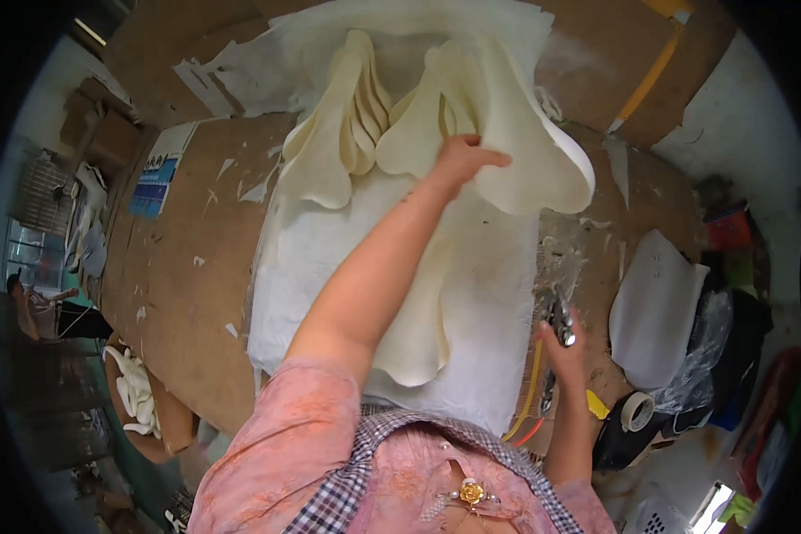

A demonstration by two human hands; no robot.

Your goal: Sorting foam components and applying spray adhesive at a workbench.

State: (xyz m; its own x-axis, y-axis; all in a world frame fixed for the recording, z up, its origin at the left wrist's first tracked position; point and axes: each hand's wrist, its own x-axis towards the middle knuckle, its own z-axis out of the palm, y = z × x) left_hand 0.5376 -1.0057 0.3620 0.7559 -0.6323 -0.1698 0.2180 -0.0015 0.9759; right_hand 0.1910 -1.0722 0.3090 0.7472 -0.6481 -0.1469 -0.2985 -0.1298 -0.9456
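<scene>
Two fanned stacks of thin cream foam pads, a left stack (pixel 316 147) and a right stack (pixel 418 111), lie at the far end of a white sheet (pixel 489 267). My left hand (pixel 463 165) reaches out to the right stack and grips the left edge of a large, wide-ended foam pad (pixel 534 151); some fingers are hidden behind it. Under my left forearm, another foam pad (pixel 418 329) lies singly on the sheet, partly covered by the arm. Low on the right, my right hand (pixel 565 347) is closed round a metal spray gun (pixel 559 320).
A brown board table (pixel 191 294) surrounds the sheet. Yellow and orange hoses (pixel 532 392) run beside my right arm. On the right are a pale cut sheet (pixel 654 307), clear plastic (pixel 707 343) and a tape roll (pixel 636 412). A box of white pieces (pixel 138 396) stands left; another person (pixel 40 307) is beyond.
</scene>
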